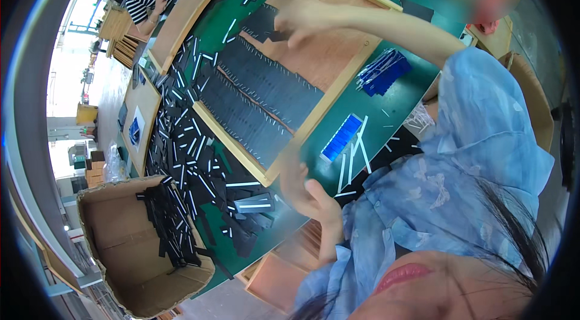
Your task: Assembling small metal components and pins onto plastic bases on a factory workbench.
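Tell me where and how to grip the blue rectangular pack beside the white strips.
Probably pinch the blue rectangular pack mid-length across its long sides, coming from above: it lies flat, its top mostly uncovered, with thin white strips beside it.

Bright overall — washed-out glare far left, motion blur mid-frame — curved edges, black rim
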`<state>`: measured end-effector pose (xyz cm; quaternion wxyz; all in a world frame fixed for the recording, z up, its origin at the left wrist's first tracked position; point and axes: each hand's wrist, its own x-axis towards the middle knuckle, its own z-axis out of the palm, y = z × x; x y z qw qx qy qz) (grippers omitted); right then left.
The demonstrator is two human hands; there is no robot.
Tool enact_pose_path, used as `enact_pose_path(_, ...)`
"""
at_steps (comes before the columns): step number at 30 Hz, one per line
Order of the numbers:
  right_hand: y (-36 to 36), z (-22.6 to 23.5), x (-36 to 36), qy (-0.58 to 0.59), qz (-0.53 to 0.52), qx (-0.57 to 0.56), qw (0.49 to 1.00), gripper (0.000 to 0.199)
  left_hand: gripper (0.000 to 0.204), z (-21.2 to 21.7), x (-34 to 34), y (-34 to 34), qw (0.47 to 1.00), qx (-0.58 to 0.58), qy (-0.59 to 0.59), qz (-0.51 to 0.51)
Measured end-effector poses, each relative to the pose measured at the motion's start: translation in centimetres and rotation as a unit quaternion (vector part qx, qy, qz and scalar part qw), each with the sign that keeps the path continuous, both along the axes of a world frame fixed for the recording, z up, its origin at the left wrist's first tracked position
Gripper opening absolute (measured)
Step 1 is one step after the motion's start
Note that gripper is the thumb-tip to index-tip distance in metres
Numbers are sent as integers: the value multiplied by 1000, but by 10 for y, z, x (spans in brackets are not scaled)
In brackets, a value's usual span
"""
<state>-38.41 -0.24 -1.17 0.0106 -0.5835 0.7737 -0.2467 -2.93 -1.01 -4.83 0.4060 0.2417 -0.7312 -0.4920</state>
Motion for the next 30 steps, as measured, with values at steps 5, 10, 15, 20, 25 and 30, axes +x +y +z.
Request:
enact_pose_path(5, -45, -13, -52, 59, 55, -3, 997, 40, 50, -26, 12, 5, 995, -70, 33, 55)
enact_pose_path(10, -54, -31, -62, 18, 47, 22, 998, 35, 38, -29, 21, 1, 992, -117, -29, 24)
enact_pose_path(15, -52, -28, -58, 27, 37, -4, 999, 33, 39, -23, 20, 1, 990, -129, -36, 33)
enact_pose_path(20, -45, -22, -53, 10, 19, 5, 1000, 33, 40, -26, 15, 4, 997, -39, 38, 46)
enact_pose_path(25, -51, -37, -41, 64, 72, -102, 990, 31, 41, -16, 41, -12, 986, -115, -69, 102)
enact_pose_path(30, 20, 17, 15, 41, 75, -124, 989, 20, 91, -11, 84, -93, 858, -219, -382, 264)
